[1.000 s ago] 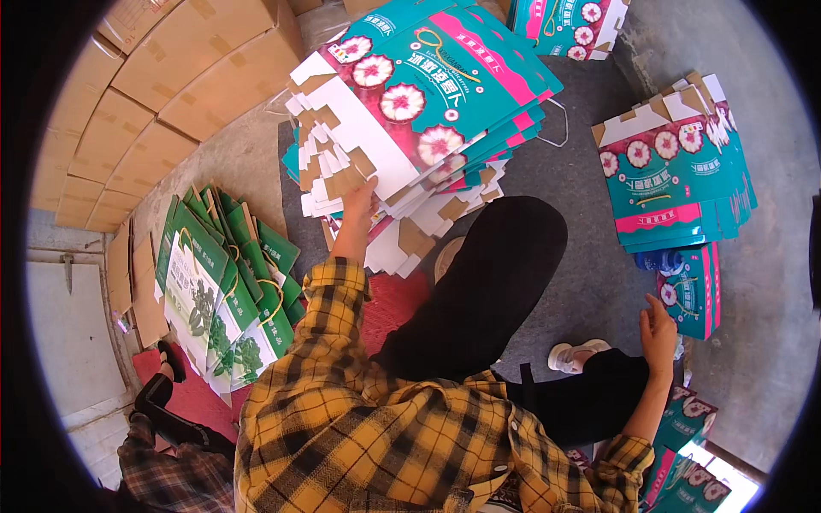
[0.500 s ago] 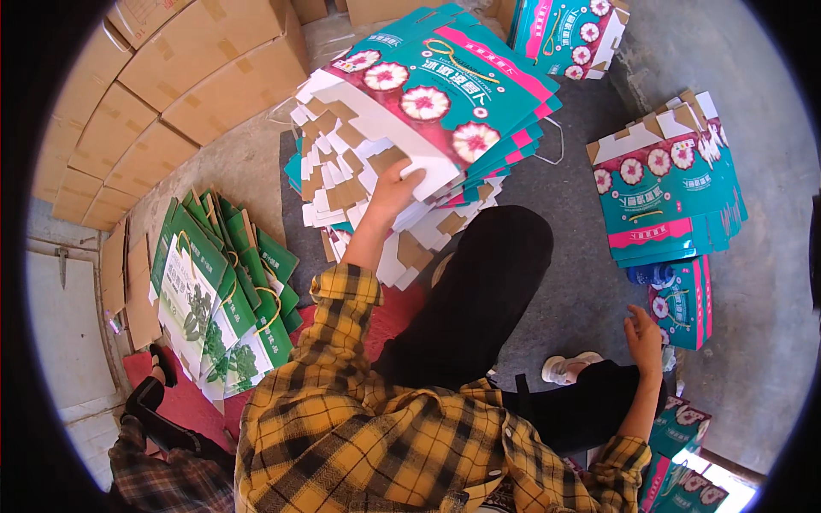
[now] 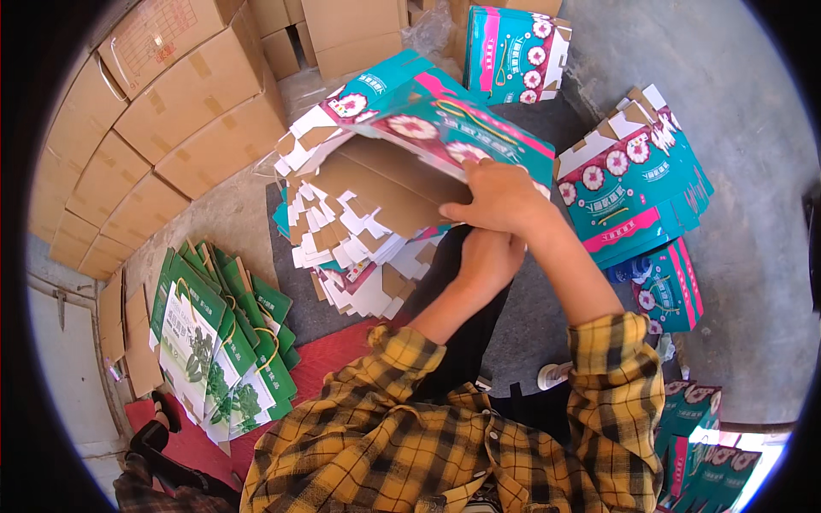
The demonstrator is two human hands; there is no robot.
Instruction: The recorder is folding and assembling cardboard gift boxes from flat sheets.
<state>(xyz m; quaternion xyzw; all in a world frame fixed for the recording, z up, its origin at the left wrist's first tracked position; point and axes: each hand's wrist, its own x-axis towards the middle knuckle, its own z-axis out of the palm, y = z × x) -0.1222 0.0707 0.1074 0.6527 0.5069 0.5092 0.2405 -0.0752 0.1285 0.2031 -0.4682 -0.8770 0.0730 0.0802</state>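
Note:
A flattened carton, teal with a pink band, round fruit pictures and a yellow cord handle, gapes open into a carton sleeve (image 3: pixel 522 150), its brown inside showing. Beneath it is a fanned stack of the same flat cartons (image 3: pixel 342 222) with white and brown flaps. My right hand (image 3: pixel 505 201) is at the sleeve's near edge, fingers against the printed panel and thumb stretched apart over the opening. Below and partly behind it, my left hand (image 3: pixel 486 269) is at the sleeve's near corner, crossing under my right wrist. Its fingers are mostly hidden.
More teal cartons (image 3: pixel 624 188) lie fanned at the right, and another bundle (image 3: pixel 517 56) stands at the back. Green and white carry boxes (image 3: pixel 214 342) lean at the left. Brown cardboard boxes (image 3: pixel 184 120) are stacked behind. Another person's leg (image 3: pixel 150 432) shows at lower left.
My right hand has come up from beside my knee to the carton. My left hand has shifted right and nearer. The top carton, flat before, has spread open.

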